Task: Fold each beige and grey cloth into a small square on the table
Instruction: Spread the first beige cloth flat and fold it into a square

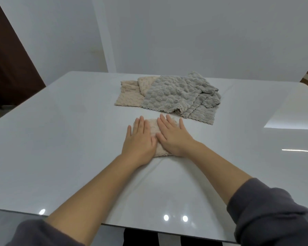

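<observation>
The left hand (140, 139) lies flat, fingers straight and together, palm down on the left part of a folded beige cloth (154, 127). The right hand (174, 137) lies the same way on its right part, fingers slightly spread, and neither hand grips anything. The thumbs nearly meet over the middle of the cloth. It shows only between and around the hands as a small, thick packet on the white counter (60, 139), near the middle of the near half. The step in hand looks like pressing the last fold flat, so this piece seems all but finished. Just beyond it lies a loose heap: grey cloths (172, 95) rumpled on top and to the right, and an unfolded beige cloth (130, 96) poking out at the left. Most of the task therefore remains. The next move probably calls for lifting both hands, checking that the packet keeps its shape, then reaching forward to draw one cloth free of the heap without dragging the others.
</observation>
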Available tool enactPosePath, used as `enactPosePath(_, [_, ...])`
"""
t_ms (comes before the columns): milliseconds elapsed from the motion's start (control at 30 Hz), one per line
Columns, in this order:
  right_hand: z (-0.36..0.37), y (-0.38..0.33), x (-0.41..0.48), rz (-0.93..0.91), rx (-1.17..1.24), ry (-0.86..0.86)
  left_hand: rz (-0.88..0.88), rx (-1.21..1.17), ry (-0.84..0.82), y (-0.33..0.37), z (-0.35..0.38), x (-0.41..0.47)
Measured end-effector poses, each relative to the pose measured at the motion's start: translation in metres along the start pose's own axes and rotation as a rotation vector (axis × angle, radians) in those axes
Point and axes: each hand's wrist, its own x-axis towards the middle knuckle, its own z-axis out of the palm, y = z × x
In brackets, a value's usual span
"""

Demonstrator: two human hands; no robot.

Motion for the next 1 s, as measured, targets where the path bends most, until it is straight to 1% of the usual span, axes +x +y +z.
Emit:
enactPosePath(133, [0.005,0.002,0.0,-0.001,-0.035,0.002,-0.01,-0.003,-0.033,0.001,0.0,0.003])
enactPosePath(433, [0.008,0.001,0.0,0.015,-0.032,0.018,0.004,-0.003,-0.022,-0.002,0.002,0.006])
enactPosePath(600, [0.002,0.0,0.0,0.016,0.002,-0.014,0.019,0.022,-0.046,-0.002,-0.003,0.005])
enactPosePath(700, [-0.006,0.001,-0.002,-0.014,-0.009,-0.038,0.049,0.055,-0.082,-0.003,-0.012,0.006])
enactPosePath(833, [-0.004,0.004,-0.011,-0.092,-0.068,-0.027,0.094,0.114,-0.074,-0.003,-0.01,0.001])
enactPosePath(933, [-0.005,0.005,-0.011,-0.095,-0.08,0.013,0.116,0.125,-0.033,-0.004,-0.012,0.004])
enactPosePath(1000, [-0.006,0.006,-0.011,-0.085,-0.064,0.001,0.132,0.097,-0.036,-0.005,-0.012,0.004])
